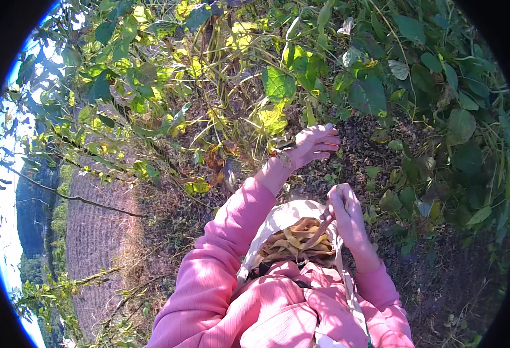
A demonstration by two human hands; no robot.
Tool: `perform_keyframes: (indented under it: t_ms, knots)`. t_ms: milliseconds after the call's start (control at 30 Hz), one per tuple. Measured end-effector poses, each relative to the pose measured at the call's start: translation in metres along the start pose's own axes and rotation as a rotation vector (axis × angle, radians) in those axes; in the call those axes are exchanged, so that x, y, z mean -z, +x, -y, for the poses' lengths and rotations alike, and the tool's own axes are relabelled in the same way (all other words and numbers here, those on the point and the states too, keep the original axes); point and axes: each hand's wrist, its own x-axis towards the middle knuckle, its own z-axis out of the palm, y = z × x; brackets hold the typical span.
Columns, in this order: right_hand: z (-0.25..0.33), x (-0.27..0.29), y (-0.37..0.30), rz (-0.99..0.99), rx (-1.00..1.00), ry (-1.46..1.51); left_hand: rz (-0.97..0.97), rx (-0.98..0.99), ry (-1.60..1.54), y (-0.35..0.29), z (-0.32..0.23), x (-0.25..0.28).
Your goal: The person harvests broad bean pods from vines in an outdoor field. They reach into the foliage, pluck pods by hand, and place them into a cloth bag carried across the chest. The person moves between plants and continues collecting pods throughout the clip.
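Observation:
My left hand reaches up among the bean vines, its fingers stretched out and apart, holding nothing that I can see. Dry leaf bits hang by its wrist. Lower and to the right, my right hand is closed at the rim of a pale patterned cloth bag. Brownish dry bean pods stick out below its fingers, over the mouth of the bag. Inside, the bag holds many yellow-brown dry bean pods. It hangs against my front, between my pink sleeves.
Bean vines with yellowing leaves and twisted stems rise ahead. Denser green foliage stands to the right. A thin bare branch juts in at the left, before a ploughed field. Dry leaf litter covers the ground.

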Motion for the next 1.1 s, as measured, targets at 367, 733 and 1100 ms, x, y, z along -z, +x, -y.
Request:
perform_keyframes:
  t_ms: [367, 733, 1100]
  knots:
    - [-0.098, -0.009, -0.032, 0.857, 0.542, -1.393, 0.416, 0.113, 0.643, -0.051, 0.079, 0.003]
    - [-0.096, 0.053, -0.061, 0.312, 0.355, -0.911, 0.117, 0.072, 0.208, -0.022, 0.133, 0.024]
    - [-0.074, 0.056, -0.071, 0.458, 0.168, -1.055, -0.624, -0.328, 0.026, 0.21, 0.081, 0.147]
